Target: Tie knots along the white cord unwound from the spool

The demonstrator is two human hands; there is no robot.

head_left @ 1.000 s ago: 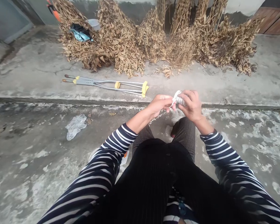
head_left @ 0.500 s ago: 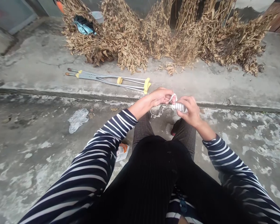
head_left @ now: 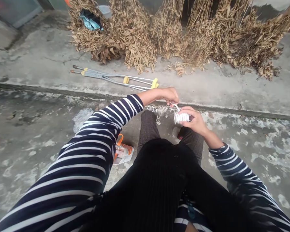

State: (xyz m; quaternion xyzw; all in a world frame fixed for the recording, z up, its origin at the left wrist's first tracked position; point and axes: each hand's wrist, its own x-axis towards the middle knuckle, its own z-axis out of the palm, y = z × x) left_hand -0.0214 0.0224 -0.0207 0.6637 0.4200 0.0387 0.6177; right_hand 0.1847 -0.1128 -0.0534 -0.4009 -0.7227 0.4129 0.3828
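Fronting dried plants (head_left: 140, 42): stained concrete (head_left: 232, 91) | spool (head_left: 183, 117): white, cord-wound | right hand (head_left: 196, 121): clasping spool | left hand (head_left: 170, 95): pinching cord (head_left: 176, 106)

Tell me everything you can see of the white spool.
The white spool lies sideways in the right hand, above the knees, its rimmed end towards the left hand. White cord, flat-looking, is wound round it in bands; a strand runs up to the left hand's fingers. Right-hand fingers cover part of it; its material is unclear.
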